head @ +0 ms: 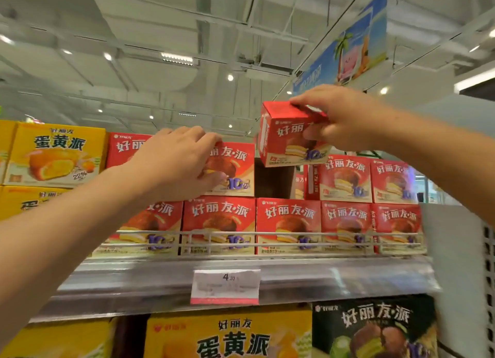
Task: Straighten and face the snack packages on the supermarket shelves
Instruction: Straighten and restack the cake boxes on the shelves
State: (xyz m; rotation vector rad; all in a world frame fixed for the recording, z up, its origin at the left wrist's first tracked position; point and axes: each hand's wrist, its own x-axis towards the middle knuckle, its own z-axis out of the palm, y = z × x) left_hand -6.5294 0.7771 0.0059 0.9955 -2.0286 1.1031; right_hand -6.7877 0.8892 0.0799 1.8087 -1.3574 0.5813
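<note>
The right hand (345, 119) grips a red pie box (288, 138), held tilted above the dark gap (273, 179) in the upper row on the top shelf (160, 282). The left hand (182, 159) grasps the neighbouring red box (235, 167) by its top and front, just left of the gap. Recommended procedure: steady the neighbour, level the lifted box, lower it squarely into the gap with its printed face forward, then align its front with the adjacent boxes behind the wire rail (267, 234).

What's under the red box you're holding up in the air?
Under the lifted red box in the right hand is a dark gap in the upper row; another red box peeks out behind.
</note>
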